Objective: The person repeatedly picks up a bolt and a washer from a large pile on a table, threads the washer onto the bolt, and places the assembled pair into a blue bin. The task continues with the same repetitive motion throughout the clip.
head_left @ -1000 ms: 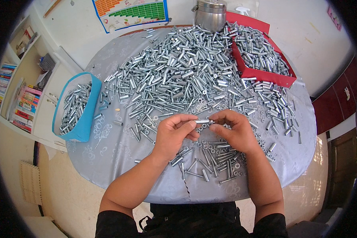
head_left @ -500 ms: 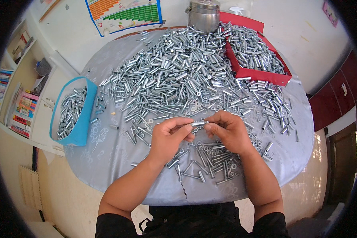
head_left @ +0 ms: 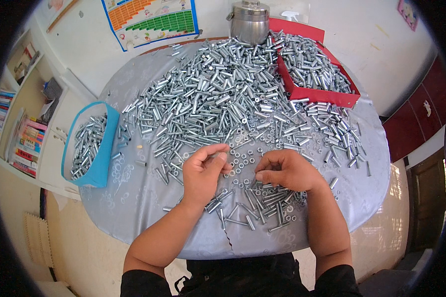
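My left hand hovers over the near middle of the table, fingers curled and thumb drawn in against them; whatever lies inside is hidden. To its right, my right hand is closed, thumb pressed to the bent fingers, just above a cluster of long bolts. Anything in that pinch is too small or covered. Between the hands, loose hex nuts lie scattered on the cloth. Beyond them spreads a large heap of shiny metal sleeves and bolts.
A blue fabric bin holding metal sleeves stands at left. At the far right, a red box is piled with similar pieces, beside a lidded steel pot. The grey tablecloth has a dark tear near its front edge.
My hands, which held a metal sleeve between their fingertips, have come apart. The right one has lowered toward the bolts; the sleeve no longer shows between them.
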{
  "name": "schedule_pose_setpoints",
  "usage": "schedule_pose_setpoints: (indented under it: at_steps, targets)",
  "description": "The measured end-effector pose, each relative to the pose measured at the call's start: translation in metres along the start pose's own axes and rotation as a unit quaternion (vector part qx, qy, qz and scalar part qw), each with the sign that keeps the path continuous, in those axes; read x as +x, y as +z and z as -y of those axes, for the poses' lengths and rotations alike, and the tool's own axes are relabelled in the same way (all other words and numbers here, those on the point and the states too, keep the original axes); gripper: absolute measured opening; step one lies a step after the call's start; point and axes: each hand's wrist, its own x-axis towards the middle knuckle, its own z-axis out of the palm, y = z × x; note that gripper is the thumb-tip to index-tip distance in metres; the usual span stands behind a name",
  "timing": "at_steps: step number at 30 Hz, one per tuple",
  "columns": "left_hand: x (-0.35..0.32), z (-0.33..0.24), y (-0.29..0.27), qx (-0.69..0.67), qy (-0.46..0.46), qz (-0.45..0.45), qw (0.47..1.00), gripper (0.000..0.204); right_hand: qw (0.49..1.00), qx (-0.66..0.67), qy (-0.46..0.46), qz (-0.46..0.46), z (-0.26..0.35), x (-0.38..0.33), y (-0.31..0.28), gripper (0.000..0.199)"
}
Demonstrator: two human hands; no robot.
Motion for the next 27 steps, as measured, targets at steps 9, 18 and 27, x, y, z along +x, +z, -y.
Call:
schedule_pose_setpoints:
  at_steps: [9,18,27]
  targets:
    - [0.001,0.001,0.000,0.003,0.000,-0.006,1.000,0.020,0.835,0.350,-0.275,-0.323,-0.002,0.021,-0.017,0.047]
    - [0.001,0.000,-0.001,-0.010,0.004,-0.005,1.000,0.019,0.883,0.217,-0.142,-0.391,-0.022,0.013,-0.022,0.021]
    - [0.001,0.000,-0.001,-0.019,0.010,-0.008,1.000,0.018,0.897,-0.209,-0.180,-0.346,-0.023,0.018,-0.011,0.018]
